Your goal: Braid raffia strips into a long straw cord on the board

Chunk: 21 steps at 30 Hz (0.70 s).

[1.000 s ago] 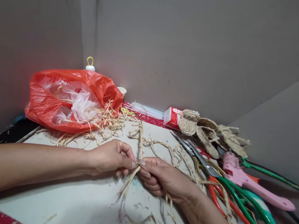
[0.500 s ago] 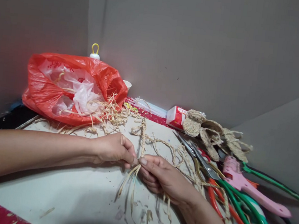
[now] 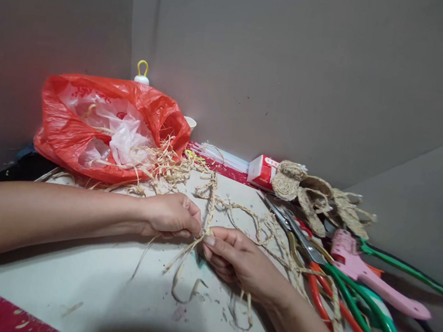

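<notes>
**A:** From where I'm standing, both hands are on the braid (image 3: 212, 199). It's lying on the board (image 3: 112, 281), pointing away from the person, with its near end right between the hands. Left hand (image 3: 178, 216): thumb and fingertips together, clamped on that near end. Right hand (image 3: 231, 255) pinches it just beside, thumb on top, other fingers curled under.

**B:** Can you see which strand each one has?

**A:** Nope, too small and covered up. Loose strands (image 3: 177, 283) fan out below the pinch, plus a thin one trailing out under the left hand.

**B:** So what's the danger?

**A:** Slack, I reckon. If either pinch loosens, the last crossing could open up. Those tails are curly too, so they might tangle or get crossed in the wrong order. And dry-looking fibre like that could split if it's yanked.

**B:** What about the clutter on the right?

**A:** Yeah, there's a long cord (image 3: 255, 220) running over to the scissors (image 3: 369, 305), and some plait lies across the orange handles (image 3: 350, 330). Can't tell if it's joined to the braid, but if so, a tug could snag there.
</notes>
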Each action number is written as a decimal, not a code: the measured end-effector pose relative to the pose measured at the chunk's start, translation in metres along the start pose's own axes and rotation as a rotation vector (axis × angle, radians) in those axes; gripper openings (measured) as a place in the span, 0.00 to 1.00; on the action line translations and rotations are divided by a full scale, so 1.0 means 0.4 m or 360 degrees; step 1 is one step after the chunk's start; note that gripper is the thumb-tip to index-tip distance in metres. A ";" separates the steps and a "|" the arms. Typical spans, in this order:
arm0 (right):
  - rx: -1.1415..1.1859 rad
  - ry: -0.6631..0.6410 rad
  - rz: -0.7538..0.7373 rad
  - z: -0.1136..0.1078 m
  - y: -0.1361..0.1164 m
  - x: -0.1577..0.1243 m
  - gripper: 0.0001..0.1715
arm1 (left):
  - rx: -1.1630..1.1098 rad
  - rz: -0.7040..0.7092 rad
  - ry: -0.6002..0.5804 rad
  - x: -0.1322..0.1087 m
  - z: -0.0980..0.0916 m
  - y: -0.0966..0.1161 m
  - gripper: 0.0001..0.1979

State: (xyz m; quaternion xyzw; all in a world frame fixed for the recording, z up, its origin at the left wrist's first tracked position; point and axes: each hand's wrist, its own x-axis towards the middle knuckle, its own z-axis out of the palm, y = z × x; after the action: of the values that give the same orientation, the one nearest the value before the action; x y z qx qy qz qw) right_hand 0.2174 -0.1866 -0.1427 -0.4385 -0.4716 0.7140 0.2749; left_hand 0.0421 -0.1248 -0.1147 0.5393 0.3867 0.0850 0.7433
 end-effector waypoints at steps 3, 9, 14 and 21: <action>-0.0041 0.0147 0.0021 0.014 0.003 0.005 0.19 | 0.0173 0.0072 0.0131 -0.001 0.004 -0.002 0.04; 0.0070 0.0379 0.0007 0.050 0.004 0.009 0.15 | 0.0568 0.0270 0.0272 -0.020 0.015 -0.007 0.03; 0.0485 0.0395 0.0008 0.076 0.005 0.007 0.20 | 0.0719 0.0257 0.0254 -0.046 0.038 -0.005 0.02; 0.0733 0.0419 -0.0023 0.093 0.005 0.003 0.25 | 0.0928 0.0279 0.0252 -0.054 0.042 0.005 0.05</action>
State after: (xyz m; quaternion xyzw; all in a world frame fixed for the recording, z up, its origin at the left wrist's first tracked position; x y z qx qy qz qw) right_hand 0.1838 -0.2024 -0.1385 -0.4501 -0.2600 0.7374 0.4314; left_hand 0.0391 -0.1480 -0.1006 0.7526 0.4034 0.0759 0.5148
